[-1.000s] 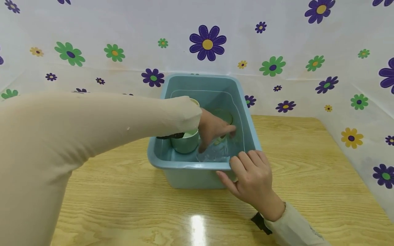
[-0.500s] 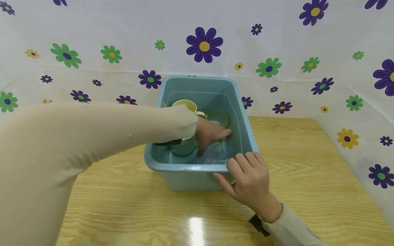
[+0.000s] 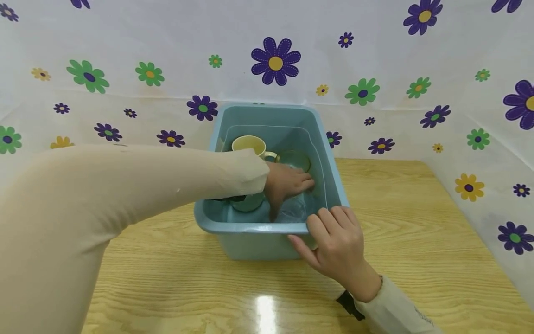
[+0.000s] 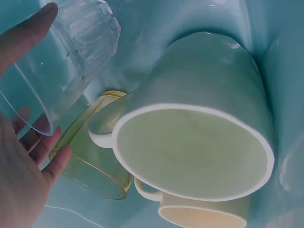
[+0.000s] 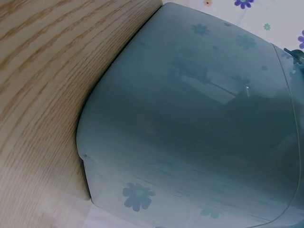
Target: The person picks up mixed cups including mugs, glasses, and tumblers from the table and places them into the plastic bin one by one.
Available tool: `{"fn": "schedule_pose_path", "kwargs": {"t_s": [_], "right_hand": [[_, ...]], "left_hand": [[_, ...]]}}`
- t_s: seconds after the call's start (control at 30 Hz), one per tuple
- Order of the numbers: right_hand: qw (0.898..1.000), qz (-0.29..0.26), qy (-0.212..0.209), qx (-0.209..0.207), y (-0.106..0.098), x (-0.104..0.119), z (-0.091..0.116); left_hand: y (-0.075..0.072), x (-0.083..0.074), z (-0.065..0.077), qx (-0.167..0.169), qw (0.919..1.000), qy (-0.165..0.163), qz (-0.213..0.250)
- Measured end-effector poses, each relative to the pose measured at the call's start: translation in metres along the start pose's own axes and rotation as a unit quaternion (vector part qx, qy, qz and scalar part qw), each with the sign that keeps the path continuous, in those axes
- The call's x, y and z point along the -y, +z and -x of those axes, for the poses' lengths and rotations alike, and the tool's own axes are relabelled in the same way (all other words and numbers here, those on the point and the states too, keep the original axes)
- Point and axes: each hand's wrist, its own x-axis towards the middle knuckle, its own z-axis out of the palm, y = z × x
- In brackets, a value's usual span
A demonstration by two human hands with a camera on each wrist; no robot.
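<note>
My left hand (image 3: 288, 183) reaches down into a light blue basin (image 3: 258, 227). In the left wrist view its thumb and fingers are spread on either side of a clear tumbler (image 4: 97, 42) with a faceted base; whether they touch it I cannot tell. Beside the fingertips lies an amber-tinted glass (image 4: 97, 164). A large pale green mug (image 4: 204, 71) sits close by, and a smaller cream mug (image 4: 204, 214) is beyond it. My right hand (image 3: 342, 236) grips the basin's front right corner, fingers curled over the rim and thumb outside.
The basin stands on a wood-grain table (image 3: 409, 241). Behind it hangs a white cloth (image 3: 175, 37) printed with flowers. In the right wrist view the basin's outer wall (image 5: 190, 123) fills most of the picture. The left sleeve (image 3: 179, 171) crosses over the basin's left rim.
The left forearm has dropped slightly in view, uncovering the cream mug. The left hand's fingers have shifted a little over the clear tumbler. The right hand keeps its hold on the rim.
</note>
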Motion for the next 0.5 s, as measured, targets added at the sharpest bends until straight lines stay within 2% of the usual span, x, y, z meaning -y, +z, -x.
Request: {"fn": "schedule_pose_path", "kwargs": {"t_s": [0.2, 0.37, 0.5], "right_hand": [[1.000, -0.002, 0.004, 0.004, 0.0003, 0.0000, 0.0023], [1.000, 0.002, 0.005, -0.001, 0.0004, -0.0011, 0.0038], [1.000, 0.005, 0.005, 0.000, 0.0001, -0.0014, 0.0057]], "left_hand": [[0.0000, -0.0030, -0.0010, 0.003, 0.9991, 0.017, -0.039], [-0.0002, -0.0045, -0.0038, -0.014, 0.9970, 0.040, -0.065], [0.0011, -0.0068, -0.0068, -0.022, 0.9942, 0.038, -0.098]]}}
